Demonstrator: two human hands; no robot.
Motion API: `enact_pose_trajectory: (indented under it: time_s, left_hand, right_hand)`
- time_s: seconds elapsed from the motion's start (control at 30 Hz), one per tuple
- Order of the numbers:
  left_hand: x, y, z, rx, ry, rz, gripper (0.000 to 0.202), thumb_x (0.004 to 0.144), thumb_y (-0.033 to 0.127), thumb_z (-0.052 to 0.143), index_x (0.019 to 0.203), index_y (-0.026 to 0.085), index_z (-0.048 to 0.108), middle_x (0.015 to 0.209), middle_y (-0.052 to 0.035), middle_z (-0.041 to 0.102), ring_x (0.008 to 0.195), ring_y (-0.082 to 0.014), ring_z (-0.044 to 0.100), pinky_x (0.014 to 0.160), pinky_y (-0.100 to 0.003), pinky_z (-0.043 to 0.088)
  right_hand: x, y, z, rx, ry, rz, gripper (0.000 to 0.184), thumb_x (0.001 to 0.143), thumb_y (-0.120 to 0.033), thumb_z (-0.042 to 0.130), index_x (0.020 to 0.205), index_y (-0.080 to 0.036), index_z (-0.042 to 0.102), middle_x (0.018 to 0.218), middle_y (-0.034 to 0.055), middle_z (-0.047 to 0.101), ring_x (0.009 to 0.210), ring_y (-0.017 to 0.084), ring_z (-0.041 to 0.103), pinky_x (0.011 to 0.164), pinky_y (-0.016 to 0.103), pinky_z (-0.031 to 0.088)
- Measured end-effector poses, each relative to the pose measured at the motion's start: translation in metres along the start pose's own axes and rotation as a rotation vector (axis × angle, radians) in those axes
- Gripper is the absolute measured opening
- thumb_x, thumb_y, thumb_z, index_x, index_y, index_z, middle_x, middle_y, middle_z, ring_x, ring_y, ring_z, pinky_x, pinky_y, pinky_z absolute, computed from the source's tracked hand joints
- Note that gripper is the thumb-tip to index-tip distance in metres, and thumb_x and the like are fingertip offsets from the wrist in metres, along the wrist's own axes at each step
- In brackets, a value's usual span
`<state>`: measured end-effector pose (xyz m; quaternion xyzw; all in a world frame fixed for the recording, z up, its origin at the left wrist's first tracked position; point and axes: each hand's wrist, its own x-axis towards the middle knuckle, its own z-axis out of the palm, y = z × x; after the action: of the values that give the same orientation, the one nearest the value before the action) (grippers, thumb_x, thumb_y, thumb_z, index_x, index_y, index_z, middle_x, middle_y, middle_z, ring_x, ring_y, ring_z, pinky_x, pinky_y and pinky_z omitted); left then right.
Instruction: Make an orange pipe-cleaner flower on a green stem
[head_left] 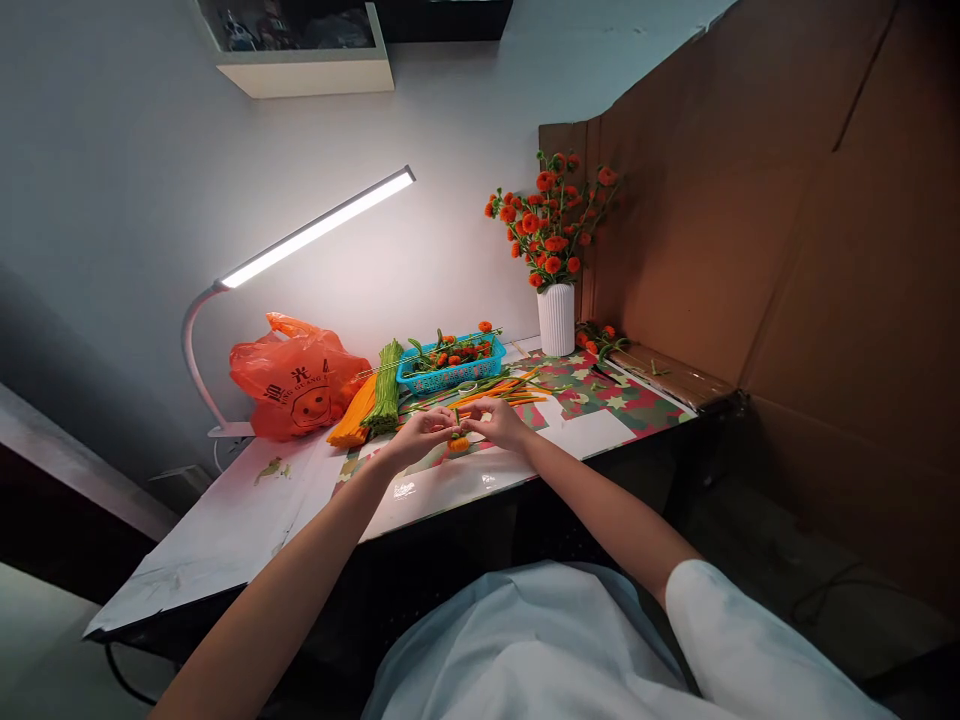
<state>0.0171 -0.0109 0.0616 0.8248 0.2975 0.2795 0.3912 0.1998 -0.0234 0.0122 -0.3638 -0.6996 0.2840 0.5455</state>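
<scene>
Both hands meet over the front part of the table, fingers pinched around a small orange flower (458, 443) with a green stem. Its orange head hangs downward below the fingertips. My left hand (424, 436) closes on it from the left, and my right hand (498, 424) does so from the right. Just behind the hands lie loose orange and green pipe cleaners (517, 385). To the left rest a green bundle of pipe cleaners (387, 388) and an orange bundle (354, 415). The exact grip of the fingertips is too small to make out.
A blue basket (420, 381) of orange flowers stands behind the hands. A white vase (556, 320) with orange flowers is at the back right, near a cardboard wall (675, 200). At left are an orange plastic bag (296, 385) and a lit desk lamp (319, 228).
</scene>
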Motion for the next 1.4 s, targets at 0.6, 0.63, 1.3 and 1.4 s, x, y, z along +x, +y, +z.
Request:
enact_pose_trajectory:
  time_s: [0.6, 0.63, 1.3, 1.4]
  left_hand:
    - [-0.003, -0.011, -0.018, -0.068, -0.008, -0.134, 0.049, 0.077, 0.064, 0.055, 0.077, 0.017, 0.071, 0.092, -0.0093, 0.067, 0.083, -0.0210, 0.061, 0.075, -0.034, 0.048]
    - [-0.004, -0.009, -0.017, -0.010, 0.093, -0.104, 0.050, 0.079, 0.064, 0.053, 0.081, 0.017, 0.072, 0.095, -0.0097, 0.067, 0.086, -0.0217, 0.062, 0.077, -0.035, 0.048]
    - [-0.005, 0.011, 0.008, -0.046, -0.060, -0.228, 0.025, 0.067, 0.041, 0.070, 0.067, 0.016, 0.069, 0.070, -0.0036, 0.067, 0.069, -0.0181, 0.060, 0.069, -0.031, 0.046]
    - [-0.006, 0.008, 0.010, -0.099, -0.067, -0.266, 0.024, 0.066, 0.040, 0.070, 0.068, 0.016, 0.069, 0.075, -0.0049, 0.069, 0.075, -0.0201, 0.062, 0.072, -0.032, 0.046]
  right_hand:
    - [0.004, 0.001, 0.000, 0.252, -0.206, 0.102, 0.036, 0.071, -0.050, 0.070, 0.077, -0.014, 0.065, 0.071, 0.0001, 0.059, 0.066, 0.012, 0.051, 0.065, 0.025, 0.041]
    - [0.005, 0.005, 0.001, 0.225, -0.168, 0.100, 0.034, 0.073, -0.049, 0.069, 0.077, -0.015, 0.065, 0.070, 0.0000, 0.059, 0.065, 0.012, 0.052, 0.065, 0.025, 0.042]
    - [0.001, -0.004, -0.018, -0.154, -0.188, -0.157, 0.023, 0.081, -0.032, 0.067, 0.099, -0.020, 0.073, 0.067, 0.0028, 0.061, 0.086, 0.019, 0.053, 0.070, 0.027, 0.042]
    - [0.003, -0.004, -0.021, -0.197, -0.227, -0.229, 0.017, 0.081, -0.033, 0.067, 0.090, -0.021, 0.075, 0.063, 0.0028, 0.060, 0.083, 0.020, 0.051, 0.070, 0.028, 0.041]
